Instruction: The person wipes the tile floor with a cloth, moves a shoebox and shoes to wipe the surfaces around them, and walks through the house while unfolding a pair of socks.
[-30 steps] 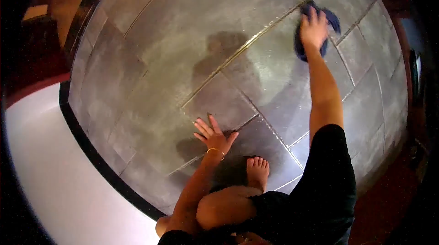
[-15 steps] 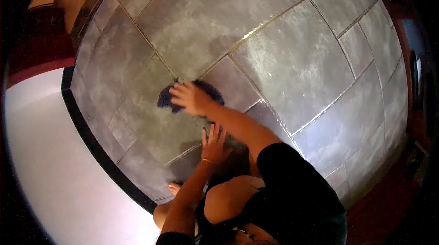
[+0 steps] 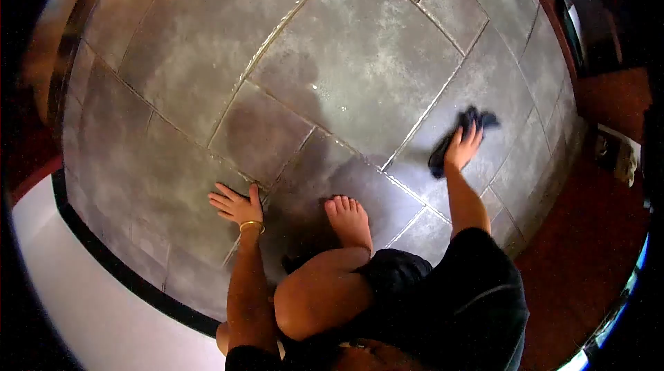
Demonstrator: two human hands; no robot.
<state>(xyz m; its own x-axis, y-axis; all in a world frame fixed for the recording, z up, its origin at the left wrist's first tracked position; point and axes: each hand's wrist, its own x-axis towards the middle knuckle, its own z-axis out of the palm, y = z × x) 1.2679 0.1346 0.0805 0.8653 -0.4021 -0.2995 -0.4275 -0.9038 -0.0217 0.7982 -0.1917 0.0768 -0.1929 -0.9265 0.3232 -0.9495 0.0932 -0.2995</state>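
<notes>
My right hand (image 3: 463, 147) presses on a dark, crumpled cloth (image 3: 443, 156) on the tiled floor, out to my right. Folds of the cloth stick out past the fingertips and along the hand's left side. My left hand (image 3: 238, 206), with a yellow band at its wrist, lies flat on the floor to the left. Its fingers are spread and nothing is in them. Between the two hands, my bare foot (image 3: 349, 220) rests on the tiles.
Grey stone-like tiles (image 3: 373, 32) with pale joints spread ahead, with shadows on them. A black border strip (image 3: 114, 253) divides them from a white surface (image 3: 90, 302) at left. Dark red flooring (image 3: 574, 260) and a light-coloured object (image 3: 618, 153) lie at right.
My right hand has swept the cloth from left of centre far to the right. My left hand has moved left, away from my knees. The view has shifted, and my foot now shows.
</notes>
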